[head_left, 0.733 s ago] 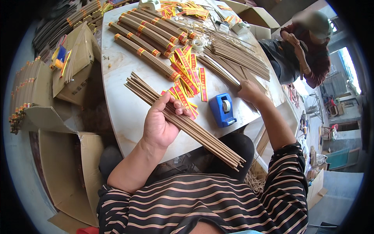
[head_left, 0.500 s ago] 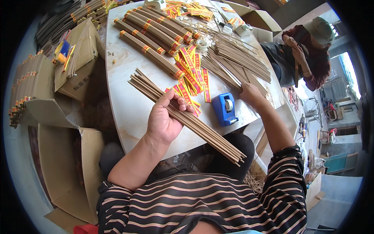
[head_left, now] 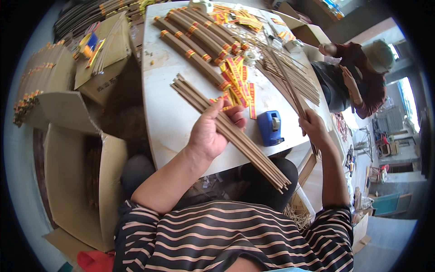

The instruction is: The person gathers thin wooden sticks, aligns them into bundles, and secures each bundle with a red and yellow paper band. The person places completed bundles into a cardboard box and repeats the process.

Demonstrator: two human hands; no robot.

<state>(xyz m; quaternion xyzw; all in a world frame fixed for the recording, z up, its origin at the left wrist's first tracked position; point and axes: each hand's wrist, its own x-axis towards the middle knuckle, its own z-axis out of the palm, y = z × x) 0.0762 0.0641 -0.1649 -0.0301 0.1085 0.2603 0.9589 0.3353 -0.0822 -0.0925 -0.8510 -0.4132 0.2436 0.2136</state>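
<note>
My left hand point(head_left: 209, 136) is wrapped round a bundle of thin brown incense sticks point(head_left: 256, 156), which slants across the table's near edge, its lower end over my knee. On the right, my right hand point(head_left: 316, 129) grips a few more incense sticks point(head_left: 288, 81), raised and pointing away from me. Beneath these lies a loose pile of sticks point(head_left: 302, 85) on the table. A blue tape dispenser point(head_left: 268, 131) stands between my hands. Beyond my left hand are scattered red and yellow paper labels point(head_left: 235, 84) and several finished stick bundles with red and yellow bands point(head_left: 199, 41).
The white table point(head_left: 165, 118) has a rounded edge close to my lap. To the left stand an open cardboard box point(head_left: 74, 190) and another box with sticks on top point(head_left: 102, 68). A co-worker point(head_left: 362, 72) sits at the far right, sticks in hand.
My right hand has lifted a few sticks off the loose pile and drawn them back toward me. My left hand still holds its bundle. The view has shifted slightly.
</note>
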